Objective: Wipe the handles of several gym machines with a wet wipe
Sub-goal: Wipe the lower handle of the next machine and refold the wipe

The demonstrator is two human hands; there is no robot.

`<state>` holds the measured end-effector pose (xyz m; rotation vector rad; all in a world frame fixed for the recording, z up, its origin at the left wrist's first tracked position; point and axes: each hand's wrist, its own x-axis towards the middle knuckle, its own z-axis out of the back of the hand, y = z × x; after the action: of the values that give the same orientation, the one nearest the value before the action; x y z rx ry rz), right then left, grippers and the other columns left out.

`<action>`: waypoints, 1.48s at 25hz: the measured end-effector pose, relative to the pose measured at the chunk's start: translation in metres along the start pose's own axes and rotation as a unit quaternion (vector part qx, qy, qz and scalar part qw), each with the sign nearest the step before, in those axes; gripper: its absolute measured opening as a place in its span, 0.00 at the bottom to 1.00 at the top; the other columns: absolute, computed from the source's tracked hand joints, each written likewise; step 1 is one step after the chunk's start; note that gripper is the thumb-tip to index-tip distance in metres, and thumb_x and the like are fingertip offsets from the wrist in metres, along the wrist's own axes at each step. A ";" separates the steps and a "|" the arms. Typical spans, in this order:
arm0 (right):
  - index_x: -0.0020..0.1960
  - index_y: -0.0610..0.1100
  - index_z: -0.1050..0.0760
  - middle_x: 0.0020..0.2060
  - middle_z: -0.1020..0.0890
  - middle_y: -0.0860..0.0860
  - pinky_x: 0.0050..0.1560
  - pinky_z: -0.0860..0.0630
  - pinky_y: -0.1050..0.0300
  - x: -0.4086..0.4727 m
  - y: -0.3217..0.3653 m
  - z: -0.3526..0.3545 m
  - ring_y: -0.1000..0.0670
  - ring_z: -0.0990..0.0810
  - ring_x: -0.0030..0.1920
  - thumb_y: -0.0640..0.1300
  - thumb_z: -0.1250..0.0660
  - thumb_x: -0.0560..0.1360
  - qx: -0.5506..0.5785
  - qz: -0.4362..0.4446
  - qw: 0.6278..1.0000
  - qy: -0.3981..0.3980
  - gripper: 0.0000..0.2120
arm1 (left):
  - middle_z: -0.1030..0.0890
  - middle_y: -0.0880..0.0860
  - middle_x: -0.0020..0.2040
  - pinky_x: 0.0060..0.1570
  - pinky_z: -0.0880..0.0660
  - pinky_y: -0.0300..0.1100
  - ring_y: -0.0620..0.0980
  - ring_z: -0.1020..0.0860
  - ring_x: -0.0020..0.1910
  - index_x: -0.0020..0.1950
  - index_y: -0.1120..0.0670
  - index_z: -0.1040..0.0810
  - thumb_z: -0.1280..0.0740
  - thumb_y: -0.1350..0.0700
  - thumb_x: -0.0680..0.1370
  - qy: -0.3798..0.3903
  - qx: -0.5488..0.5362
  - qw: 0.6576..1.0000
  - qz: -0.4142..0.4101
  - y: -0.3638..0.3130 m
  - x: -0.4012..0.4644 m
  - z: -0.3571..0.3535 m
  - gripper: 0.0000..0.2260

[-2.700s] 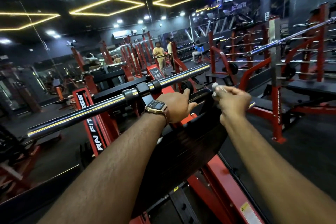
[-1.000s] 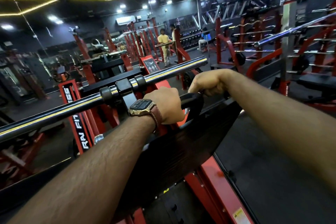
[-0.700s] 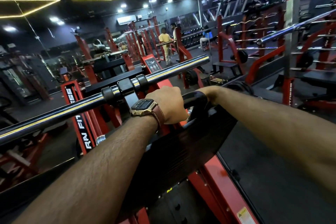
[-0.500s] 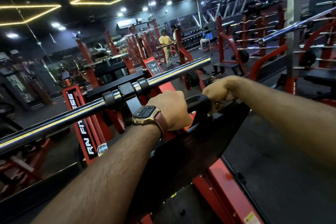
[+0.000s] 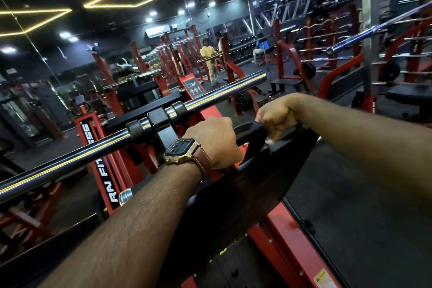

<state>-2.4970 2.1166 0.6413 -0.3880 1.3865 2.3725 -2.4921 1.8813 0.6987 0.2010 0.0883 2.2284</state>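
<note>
A black padded handle [image 5: 249, 130] of a red and black machine runs across the middle of the head view. My left hand [image 5: 215, 141], with a watch on its wrist, grips the handle's left part. My right hand [image 5: 275, 117] is curled round the handle's right end. A small bit of white wet wipe [image 5: 269, 142] shows under its fingers; most of the wipe is hidden in the fist.
A long chrome barbell [image 5: 117, 145] lies on the rack just beyond the handle. The machine's dark pad [image 5: 245, 196] and red frame [image 5: 287, 236] sit below my arms. Red benches and racks stand all around; a person in yellow [image 5: 209, 61] stands far off.
My right hand came in from the right with the wipe and closed on the handle's end, then slid back and forth along it. My left hand stayed gripping the handle.
</note>
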 end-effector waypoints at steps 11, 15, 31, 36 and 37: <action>0.48 0.27 0.21 0.42 0.16 0.33 0.42 0.17 0.50 -0.056 0.037 -0.005 0.37 0.14 0.44 0.22 0.45 0.74 0.024 0.041 0.997 -0.069 0.14 | 0.27 0.50 0.39 0.36 0.25 0.43 0.48 0.26 0.34 0.48 0.51 0.31 0.34 0.52 0.73 -0.004 0.001 1.000 -0.001 0.001 0.001 -0.001 0.08; 0.42 0.28 0.22 0.31 0.16 0.39 0.34 0.17 0.54 -0.063 0.023 -0.034 0.44 0.15 0.32 0.23 0.40 0.74 0.056 0.037 0.982 -0.177 0.08 | 0.26 0.50 0.40 0.40 0.21 0.45 0.49 0.25 0.35 0.44 0.51 0.33 0.34 0.51 0.74 -0.005 0.007 1.000 -0.003 0.001 0.001 -0.001 0.08; 0.33 0.41 0.26 0.30 0.20 0.48 0.28 0.25 0.63 -0.086 0.016 -0.112 0.51 0.23 0.31 0.29 0.33 0.71 0.156 0.047 0.845 -0.509 0.12 | 0.24 0.51 0.40 0.38 0.22 0.44 0.52 0.23 0.36 0.39 0.51 0.32 0.32 0.52 0.73 -0.026 -0.012 1.000 -0.004 0.002 -0.006 0.001 0.09; 0.50 0.45 0.15 0.42 0.16 0.55 0.48 0.26 0.71 -0.093 0.017 -0.153 0.55 0.19 0.44 0.35 0.31 0.74 0.084 0.214 0.740 -0.632 0.10 | 0.24 0.53 0.46 0.40 0.25 0.46 0.54 0.24 0.42 0.47 0.52 0.29 0.30 0.47 0.74 -0.069 -0.012 0.997 -0.030 0.010 -0.018 -0.001 0.11; 0.51 0.46 0.15 0.43 0.15 0.55 0.49 0.24 0.68 -0.091 0.016 -0.151 0.55 0.18 0.45 0.36 0.31 0.74 0.108 0.205 0.735 -0.637 0.10 | 0.22 0.53 0.47 0.41 0.24 0.46 0.55 0.23 0.43 0.49 0.52 0.26 0.30 0.46 0.74 -0.073 -0.007 0.997 -0.038 0.014 -0.022 -0.003 0.12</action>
<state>-2.4150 1.9619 0.6185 1.4799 0.9713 1.8406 -2.4901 1.8555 0.6952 0.3461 0.0021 2.1315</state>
